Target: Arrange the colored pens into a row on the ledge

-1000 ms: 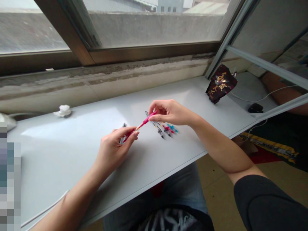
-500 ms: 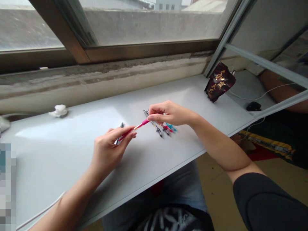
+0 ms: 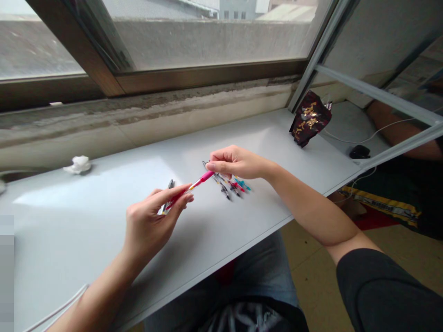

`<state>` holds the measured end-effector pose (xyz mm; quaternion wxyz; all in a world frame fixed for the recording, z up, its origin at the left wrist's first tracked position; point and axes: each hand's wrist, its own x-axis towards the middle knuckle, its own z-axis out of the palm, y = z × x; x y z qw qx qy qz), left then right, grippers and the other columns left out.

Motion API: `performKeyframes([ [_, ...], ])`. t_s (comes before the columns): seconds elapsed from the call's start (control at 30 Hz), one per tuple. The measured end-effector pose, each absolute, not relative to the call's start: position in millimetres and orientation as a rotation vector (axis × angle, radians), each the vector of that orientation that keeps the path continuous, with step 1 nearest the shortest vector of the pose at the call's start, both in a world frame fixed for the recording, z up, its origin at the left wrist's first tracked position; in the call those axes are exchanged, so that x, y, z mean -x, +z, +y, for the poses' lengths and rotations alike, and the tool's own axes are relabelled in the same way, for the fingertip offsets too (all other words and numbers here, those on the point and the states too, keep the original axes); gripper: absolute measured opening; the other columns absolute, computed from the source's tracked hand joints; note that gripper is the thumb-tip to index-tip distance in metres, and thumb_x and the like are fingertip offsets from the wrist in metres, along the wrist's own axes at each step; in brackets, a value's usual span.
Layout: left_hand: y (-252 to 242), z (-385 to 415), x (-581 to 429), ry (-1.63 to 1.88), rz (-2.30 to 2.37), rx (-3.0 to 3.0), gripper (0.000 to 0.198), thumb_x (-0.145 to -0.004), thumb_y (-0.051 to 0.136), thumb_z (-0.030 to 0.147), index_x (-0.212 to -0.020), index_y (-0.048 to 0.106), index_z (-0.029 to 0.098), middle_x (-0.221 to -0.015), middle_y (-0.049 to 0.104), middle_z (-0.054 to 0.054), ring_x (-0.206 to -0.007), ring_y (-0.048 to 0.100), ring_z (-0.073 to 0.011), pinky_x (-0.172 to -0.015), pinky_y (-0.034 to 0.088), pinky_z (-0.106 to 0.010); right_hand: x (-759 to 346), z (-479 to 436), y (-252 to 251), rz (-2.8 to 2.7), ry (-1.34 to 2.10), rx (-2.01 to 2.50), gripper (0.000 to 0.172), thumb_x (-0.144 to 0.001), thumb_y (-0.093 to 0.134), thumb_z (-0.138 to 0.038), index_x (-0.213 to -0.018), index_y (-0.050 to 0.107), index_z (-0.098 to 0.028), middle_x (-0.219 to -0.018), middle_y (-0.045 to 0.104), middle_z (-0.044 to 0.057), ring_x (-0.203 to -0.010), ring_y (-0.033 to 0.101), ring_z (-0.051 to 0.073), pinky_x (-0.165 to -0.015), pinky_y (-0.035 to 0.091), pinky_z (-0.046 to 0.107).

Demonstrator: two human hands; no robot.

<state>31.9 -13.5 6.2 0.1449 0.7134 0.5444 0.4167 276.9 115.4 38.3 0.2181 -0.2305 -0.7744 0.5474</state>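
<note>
A pink pen [image 3: 198,182] is stretched between my two hands above the white table [image 3: 104,230]. My left hand [image 3: 148,221] pinches its lower end, fingers closed. My right hand [image 3: 235,162] pinches its upper pink end, fingers closed. Under and just right of my right hand lies a small group of pens [image 3: 231,184], black, red and blue, on the table. Another dark pen [image 3: 169,185] pokes out behind my left hand's fingers.
A crumpled white tissue [image 3: 79,163] lies at the table's back left. A dark snack bag [image 3: 308,119] leans at the back right, by a window frame. A white cable [image 3: 58,310] runs near the front left edge. Another person's arm [image 3: 398,127] and a black mouse [image 3: 358,151] are at far right.
Both hands have kept hold of the pink pen and have drifted slightly left and down in view as the camera shifted. The pen's pink end now sticks out less from my right fingers.
</note>
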Motion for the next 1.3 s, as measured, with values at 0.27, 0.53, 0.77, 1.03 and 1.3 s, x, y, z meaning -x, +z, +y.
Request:
performKeyframes([
  [0.27, 5.6, -11.4, -32.3, 1.165, 1.582, -1.877, 0.032, -0.098, 0.074, 0.050, -0.112, 0.084, 0.022, -0.085, 0.085, -0.003, -0.068, 0.076, -0.0184, -0.071, 0.064, -0.033, -273.9, 109.4, 38.4, -2.184, 1.563, 0.467, 0.047, -0.105, 0.063, -0.056, -0.078, 0.054, -0.019, -0.061, 0.046, -0.007, -0.053, 0.042, 0.007, -0.050, 0.035, 0.022],
  [0.53, 5.3, -12.5, -37.4, 1.353, 1.610, -2.357, 0.021, -0.103, 0.074, 0.035, -0.121, 0.080, 0.025, -0.086, 0.082, -0.002, -0.068, 0.070, -0.0158, -0.081, 0.058, -0.036, -260.1, 102.5, 28.0, -1.872, 1.638, 0.639, 0.054, -0.102, 0.066, -0.058, -0.066, 0.043, -0.023, -0.048, 0.035, -0.011, -0.040, 0.031, 0.006, -0.041, 0.024, 0.024],
  [0.77, 5.4, -14.6, -38.8, 0.939, 0.895, -2.568, 0.018, -0.105, 0.070, 0.024, -0.122, 0.076, 0.023, -0.090, 0.075, -0.005, -0.084, 0.069, -0.0196, -0.077, 0.057, -0.031, -256.2, 100.9, 26.1, -1.922, 1.559, 0.735, 0.045, -0.098, 0.072, -0.052, -0.071, 0.059, -0.017, -0.052, 0.054, -0.006, -0.046, 0.044, 0.006, -0.047, 0.034, 0.021],
  [1.03, 3.1, -16.3, -40.8, 0.892, 0.907, -2.544, 0.008, -0.107, 0.067, 0.025, -0.107, 0.075, 0.023, -0.082, 0.070, -0.003, -0.078, 0.067, -0.0178, -0.071, 0.053, -0.029, -257.2, 96.9, 32.0, -2.044, 1.566, 0.757, 0.045, -0.097, 0.073, -0.053, -0.075, 0.061, -0.016, -0.058, 0.060, -0.003, -0.052, 0.047, 0.007, -0.050, 0.037, 0.022],
  [1.3, 4.3, -16.8, -43.0, 0.935, 0.931, -2.514, 0.005, -0.106, 0.069, 0.023, -0.103, 0.073, 0.021, -0.084, 0.073, -0.002, -0.076, 0.068, -0.0159, -0.070, 0.053, -0.027, -252.8, 93.2, 29.9, -2.004, 1.672, 0.687, 0.043, -0.092, 0.079, -0.055, -0.083, 0.066, -0.015, -0.062, 0.061, -0.004, -0.057, 0.054, 0.009, -0.055, 0.044, 0.023],
])
